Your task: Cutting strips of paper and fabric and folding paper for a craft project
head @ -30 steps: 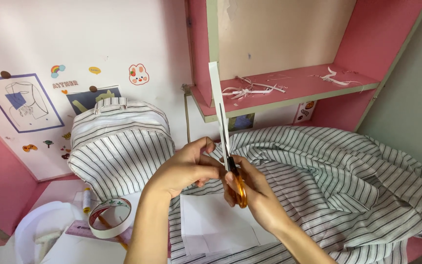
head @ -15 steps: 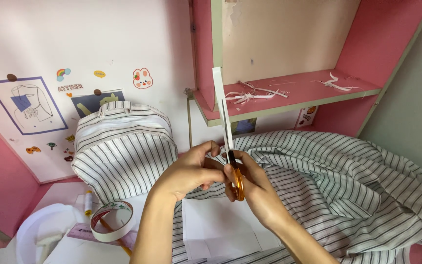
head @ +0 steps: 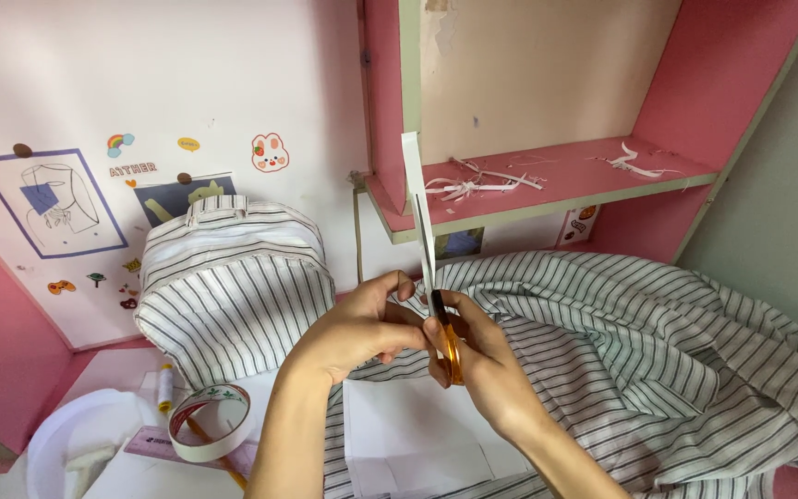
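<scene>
Nearest the viewer, a roll of tape [head: 211,421] and a white sheet [head: 413,444] lie on the surface. Above them, the right hand [head: 482,365] is closed around orange-handled scissors [head: 447,346], blades pointing up. The left hand [head: 362,328] pinches the lower end of a narrow white paper strip [head: 417,208], apparently keeping it taut and upright against the blades. The cutting edge itself is hidden between the fingers. Striped fabric [head: 639,351] spreads to the right; a striped backpack [head: 233,286] stands left. Farther back, paper trimmings [head: 482,180] litter a pink shelf [head: 565,189], their shapes hard to resolve.
</scene>
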